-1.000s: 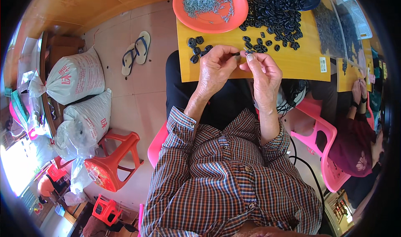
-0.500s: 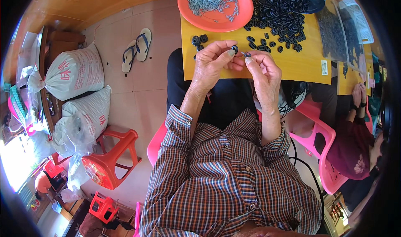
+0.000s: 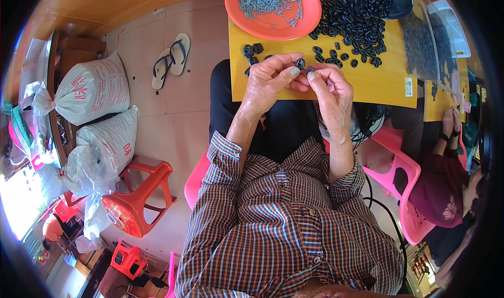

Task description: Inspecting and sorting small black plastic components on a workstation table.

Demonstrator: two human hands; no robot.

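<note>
Over the near edge of the yellow table, my left hand (image 3: 270, 80) pinches a small black oval plastic piece (image 3: 300, 64) between thumb and fingers. The piece appears to have holes through it. Close on its right, my right hand (image 3: 333, 88) is closed in a pinch at the fingertips; a tiny dark thing shows there, too small to name. Beyond my hands stands a round orange-red plate (image 3: 257, 31) with many small grey spring-like parts (image 3: 265, 0). A large pile of black oval pieces (image 3: 354, 12) lies to its right, and several more pieces (image 3: 248, 50) sit by my left hand.
The yellow table (image 3: 388, 90) ends just before my lap. A dark bowl (image 3: 401, 4) and a white basket (image 3: 455, 27) stand at the far right. A person's hands (image 3: 450, 122) rest at the right. White sacks (image 3: 97, 90), a red stool (image 3: 139, 198) and flip-flops (image 3: 170, 61) are at left.
The black piece in my left hand has turned, so its oval face shows more, and shifted slightly right. The grey tip seen earlier at my right fingertips no longer shows.
</note>
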